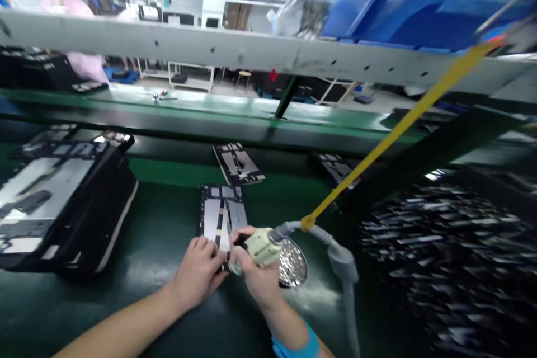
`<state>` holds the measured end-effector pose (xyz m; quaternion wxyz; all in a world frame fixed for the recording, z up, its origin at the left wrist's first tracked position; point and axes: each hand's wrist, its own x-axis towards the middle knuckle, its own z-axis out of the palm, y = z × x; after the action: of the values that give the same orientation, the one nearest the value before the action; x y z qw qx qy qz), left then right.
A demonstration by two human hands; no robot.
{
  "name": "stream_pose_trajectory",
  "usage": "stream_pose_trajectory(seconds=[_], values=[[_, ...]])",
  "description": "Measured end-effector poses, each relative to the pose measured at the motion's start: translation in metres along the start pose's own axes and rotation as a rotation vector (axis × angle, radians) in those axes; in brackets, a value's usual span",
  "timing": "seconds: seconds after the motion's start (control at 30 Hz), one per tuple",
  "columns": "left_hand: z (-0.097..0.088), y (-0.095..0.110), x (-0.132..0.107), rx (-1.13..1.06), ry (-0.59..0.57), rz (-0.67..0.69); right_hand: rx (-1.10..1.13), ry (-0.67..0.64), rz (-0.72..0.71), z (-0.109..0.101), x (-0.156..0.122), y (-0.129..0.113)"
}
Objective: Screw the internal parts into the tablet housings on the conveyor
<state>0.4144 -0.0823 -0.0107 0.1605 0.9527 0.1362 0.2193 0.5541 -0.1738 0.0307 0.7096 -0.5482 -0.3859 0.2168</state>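
Note:
On the dark green bench lies an opened tablet (212,218) with flat silver panels and a dark strip down its middle. My left hand (201,268) grips its near edge with bent fingers. A pale green electric screwdriver (263,247) with a grey cable is wrapped in my right hand (258,279), held over the tablet's lower right corner. The hands hide the screwdriver's tip and that corner. Partly behind my right hand and the screwdriver stands a round dish (293,263) full of small shiny pieces, probably screws.
A stack of similar units (46,201) stands at left. Another opened tablet (238,163) lies beyond mine. A yellow strap (403,126) runs to the cable. Many blurred dark parts (453,263) fill the right. A blue bin (419,0) sits overhead; a person in pink (86,64) is across.

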Motion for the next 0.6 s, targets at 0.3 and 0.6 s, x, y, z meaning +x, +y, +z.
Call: stream_pose_trajectory(seconds=[0.3,0.6], values=[[-0.028,-0.073,-0.003,0.178,0.061,-0.213,-0.088,0.178,-0.008,-0.040,0.013,-0.007],[-0.008,-0.167,0.088,0.307,0.371,-0.563,-0.165,0.208,0.019,-0.042,0.017,0.004]])
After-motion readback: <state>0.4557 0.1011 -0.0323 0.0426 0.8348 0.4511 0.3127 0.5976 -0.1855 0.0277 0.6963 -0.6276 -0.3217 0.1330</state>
